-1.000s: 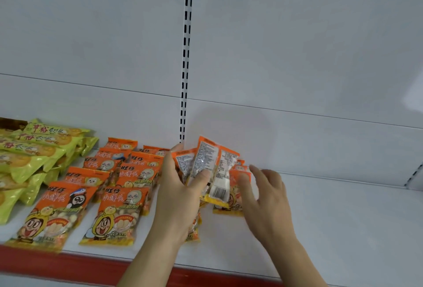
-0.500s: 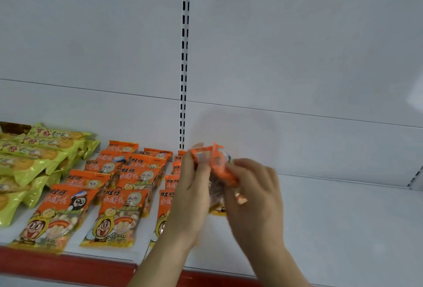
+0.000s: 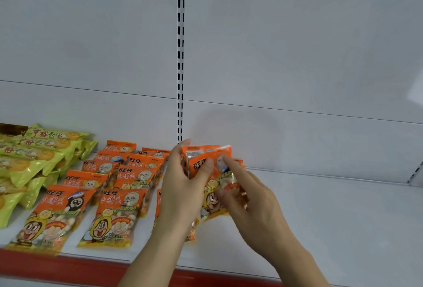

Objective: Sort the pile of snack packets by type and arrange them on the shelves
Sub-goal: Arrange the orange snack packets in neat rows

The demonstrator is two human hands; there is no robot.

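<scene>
My left hand grips a small bunch of orange snack packets, held upright above the white shelf. My right hand holds the front packet of that bunch, its printed face toward me, forefinger stretched over its top. Rows of the same orange packets lie flat on the shelf to the left of my hands. Yellow-green packets are stacked at the far left. Part of a third orange row is hidden behind my left wrist.
A slotted upright runs down the white back panel above my hands. The shelf has a red front strip. Bare white shelf stretches to the right of my hands, with a bracket at the far right.
The fanned packets showed their backs a second ago. My hands closed together on them, and the front packet has been turned face out; both hands sit slightly higher.
</scene>
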